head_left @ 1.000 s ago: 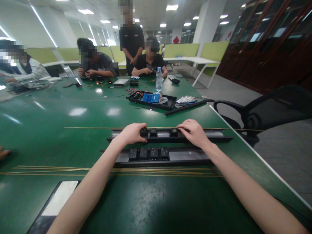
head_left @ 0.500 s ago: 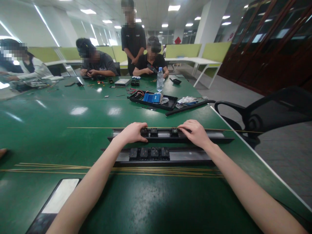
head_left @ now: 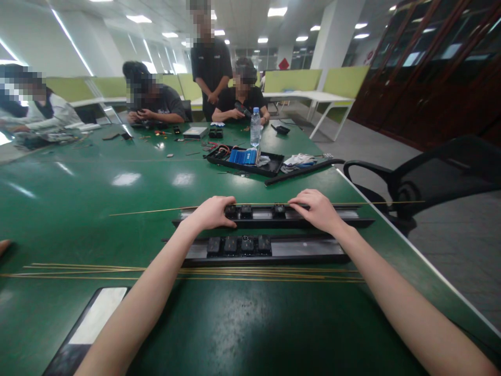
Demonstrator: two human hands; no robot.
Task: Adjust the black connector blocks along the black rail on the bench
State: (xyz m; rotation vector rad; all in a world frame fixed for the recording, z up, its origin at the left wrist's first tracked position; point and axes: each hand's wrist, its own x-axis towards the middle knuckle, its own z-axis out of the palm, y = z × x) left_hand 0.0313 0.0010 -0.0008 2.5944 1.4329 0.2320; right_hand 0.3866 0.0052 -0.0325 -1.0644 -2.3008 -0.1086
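A long thin brass-coloured rod (head_left: 136,212) runs crosswise above the far black rail (head_left: 266,224), which has small black blocks (head_left: 246,211) along its channel. My left hand (head_left: 213,213) is closed around this rail near its leftmost visible block, thumb on the near side and fingers over the far side. With thumb and fingertips, my right hand (head_left: 315,209) pinches the rod just right of another block (head_left: 278,211). Closer to me lies a second black rail (head_left: 305,249) with several black blocks (head_left: 247,244) set side by side. My palms hide parts of the far rail.
Several loose brass rods (head_left: 250,272) lie in front of the near rail. A phone (head_left: 90,324) is under my left forearm. Beyond the rails are a black tray (head_left: 270,167) with tools, gloves (head_left: 299,161) and a bottle (head_left: 255,128). Other people sit across the table.
The rod has tilted slightly: its left end is lower and its right end higher in view. My right hand has shifted slightly; my left stays on the far rail.
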